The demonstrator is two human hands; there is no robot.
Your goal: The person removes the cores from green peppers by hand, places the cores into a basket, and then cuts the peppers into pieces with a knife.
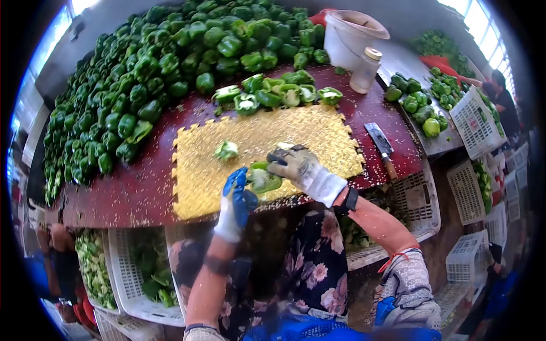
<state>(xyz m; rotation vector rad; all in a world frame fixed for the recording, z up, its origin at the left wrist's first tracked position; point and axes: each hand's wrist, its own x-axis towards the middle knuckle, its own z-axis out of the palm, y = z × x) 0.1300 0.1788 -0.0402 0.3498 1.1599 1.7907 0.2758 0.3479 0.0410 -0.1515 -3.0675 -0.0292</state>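
A cut green bell pepper (265,181) is held over the near edge of a yellow foam mat (256,131), its pale inside showing. My left hand (234,206), in a white glove with blue fingers, grips its left side. From the upper right, my right hand (304,170), in a worn grey-white glove, has its curled fingers closed on the pepper's upper edge. A pale green pepper core (226,150) lies on the mat, left of the hands. Several cut peppers (245,104) rest along the mat's far edge. Seeds are scattered all around.
Whole green peppers (165,62) are heaped across the back and left of the dark red table (114,199). A knife (380,145) lies right of the mat. Behind it stand a jar (364,71) and a white bucket (347,42). White crates (133,284) sit below the table edge.
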